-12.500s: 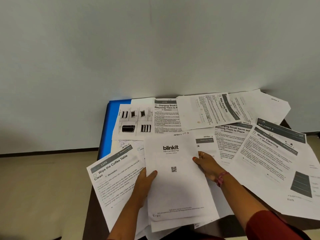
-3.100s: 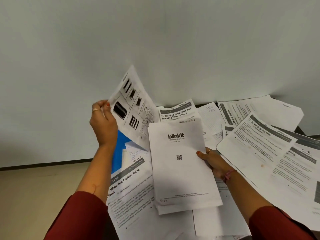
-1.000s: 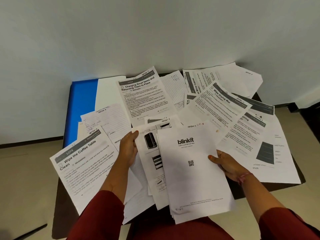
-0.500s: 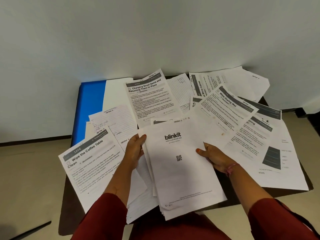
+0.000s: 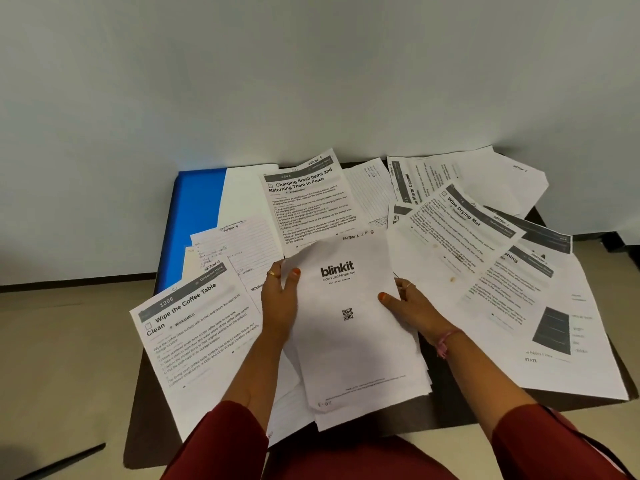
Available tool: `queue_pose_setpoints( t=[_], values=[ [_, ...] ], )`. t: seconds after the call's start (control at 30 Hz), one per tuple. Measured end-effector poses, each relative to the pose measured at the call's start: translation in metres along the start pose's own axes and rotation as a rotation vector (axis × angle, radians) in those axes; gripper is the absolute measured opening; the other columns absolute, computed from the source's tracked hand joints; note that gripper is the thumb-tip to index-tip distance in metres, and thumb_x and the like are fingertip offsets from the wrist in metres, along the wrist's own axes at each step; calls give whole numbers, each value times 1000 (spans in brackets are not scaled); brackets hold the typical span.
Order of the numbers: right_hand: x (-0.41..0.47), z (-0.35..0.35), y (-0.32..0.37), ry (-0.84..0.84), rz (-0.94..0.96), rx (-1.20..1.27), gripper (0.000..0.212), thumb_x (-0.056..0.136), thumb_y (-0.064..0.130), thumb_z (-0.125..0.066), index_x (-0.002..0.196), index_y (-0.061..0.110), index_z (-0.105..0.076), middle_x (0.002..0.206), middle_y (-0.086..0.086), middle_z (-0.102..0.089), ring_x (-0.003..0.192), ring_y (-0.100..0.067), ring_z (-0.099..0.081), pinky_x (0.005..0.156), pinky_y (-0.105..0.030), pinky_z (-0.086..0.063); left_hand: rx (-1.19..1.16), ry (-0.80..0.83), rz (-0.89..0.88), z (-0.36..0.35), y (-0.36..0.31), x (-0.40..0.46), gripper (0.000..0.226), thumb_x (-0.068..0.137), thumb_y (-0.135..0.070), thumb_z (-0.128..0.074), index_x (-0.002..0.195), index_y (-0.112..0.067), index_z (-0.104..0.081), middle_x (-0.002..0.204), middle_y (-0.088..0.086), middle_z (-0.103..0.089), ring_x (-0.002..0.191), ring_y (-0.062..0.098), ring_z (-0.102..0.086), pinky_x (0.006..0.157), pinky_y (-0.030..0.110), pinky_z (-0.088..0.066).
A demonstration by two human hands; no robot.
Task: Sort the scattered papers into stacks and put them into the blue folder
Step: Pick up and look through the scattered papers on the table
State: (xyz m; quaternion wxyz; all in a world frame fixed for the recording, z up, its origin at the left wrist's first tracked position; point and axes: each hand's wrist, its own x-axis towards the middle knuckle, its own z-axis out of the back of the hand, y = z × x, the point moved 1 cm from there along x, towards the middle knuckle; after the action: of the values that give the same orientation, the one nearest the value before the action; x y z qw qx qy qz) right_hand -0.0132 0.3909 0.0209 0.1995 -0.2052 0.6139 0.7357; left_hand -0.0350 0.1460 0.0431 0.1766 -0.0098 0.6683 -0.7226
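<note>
Both hands are holding the stack of papers (image 5: 356,341) at the front middle of the dark table (image 5: 450,407), the blinkit sheet with its QR code lying on top. The left hand (image 5: 280,303) is gripping the stack's left edge, thumb lying over the top sheet and fingers tucked behind, while the right hand (image 5: 407,306) is clasping the right edge the same way, thumb pressing down near the middle of the page. The stack's lower edges are fanning out a little, several sheets showing under the top one. Just to the left, the Wipe the Coffee Table sheet (image 5: 197,348) is lying tilted, overhanging the table's near edge. Behind it, lined handwritten pages (image 5: 239,247) are resting partly on the blue folder (image 5: 194,216), which is lying flat at the far left corner of the table against the wall. Behind the stack, the Charging Small Items sheet (image 5: 311,202) is lying face up. To the right, the Wipe Drying Mat sheet (image 5: 457,233) is overlapping more printed pages spreading out to the table's right edge.
</note>
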Motion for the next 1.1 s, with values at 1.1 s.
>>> queue_pose_setpoints(
  t=[1.1],
  values=[
    [6, -47, 158, -87, 568, 371, 19, 90, 17, -59, 108, 22, -62, 107, 5, -68, 99, -5, -65, 80, -19, -52, -68, 160, -201, 40, -131, 30, 25, 84, -13, -71, 87, -30, -54, 85, -16, -60, 65, -15, -61, 58, 7, -49]
  ],
)
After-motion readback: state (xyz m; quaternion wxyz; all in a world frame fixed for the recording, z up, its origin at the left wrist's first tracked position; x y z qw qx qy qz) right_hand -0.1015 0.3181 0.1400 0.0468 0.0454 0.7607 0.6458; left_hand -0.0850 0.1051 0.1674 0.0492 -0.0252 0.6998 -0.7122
